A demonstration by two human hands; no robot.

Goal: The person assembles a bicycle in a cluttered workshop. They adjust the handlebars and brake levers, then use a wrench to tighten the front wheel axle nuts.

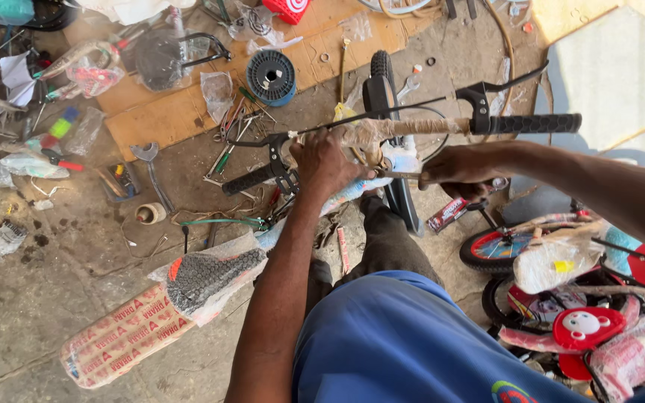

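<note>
A small bicycle stands in front of me, its handlebar wrapped in brown paper and clear plastic, with black grips and brake levers. My left hand is closed over the middle of the handlebar at the stem. My right hand grips a metal wrench whose head sits at the stem, just right of my left hand. The front wheel points away from me below the bar.
Tools, pliers and a spanner lie scattered on the concrete floor at left, by a cardboard sheet and a wire spool. A paper-wrapped bicycle seat lies at lower left. A red children's bicycle lies at right.
</note>
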